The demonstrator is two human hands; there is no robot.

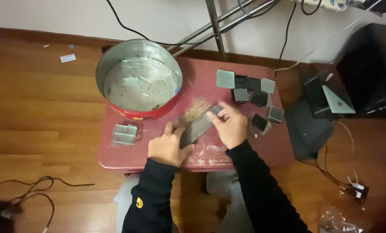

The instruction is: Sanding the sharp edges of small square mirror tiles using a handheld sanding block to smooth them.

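Left of my grip lie a round tin [139, 82] and stacked glass squares [124, 134]. Between them, my left hand [169, 146] clamps the grey stack of plates [198, 126]; right hand [231, 125] pinches its far end. I'd keep edges flush, pressure even. Beyond: loose dark tiles [255, 97].

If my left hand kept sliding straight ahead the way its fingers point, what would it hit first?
Probably the round tin. The left hand points up the table and slightly left, beside the grey strip it steadies; the tin's red wall looks like the first thing in that line, though depth is hard to judge.
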